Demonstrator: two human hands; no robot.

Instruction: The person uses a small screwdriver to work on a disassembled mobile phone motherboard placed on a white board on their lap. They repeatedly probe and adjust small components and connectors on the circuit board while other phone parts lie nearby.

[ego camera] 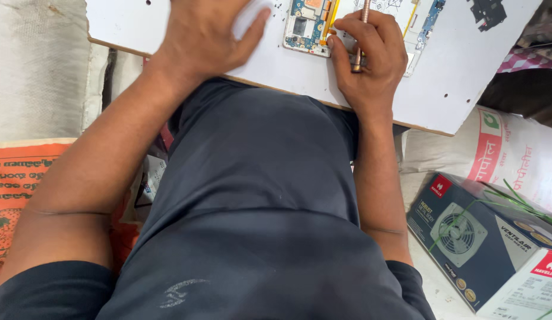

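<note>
- Nearest the camera, a dark blue shirt fills the middle of the view, with both forearms reaching up to a white board surface.
- Right hand is curled tight around a thin copper-coloured tool, held upright, just beside an opened phone with its circuit board showing.
- Left hand lies spread and flat on the surface, gripping nothing, just left of the phone.
- Lower right, a dark fan box rests on the floor.
</note>
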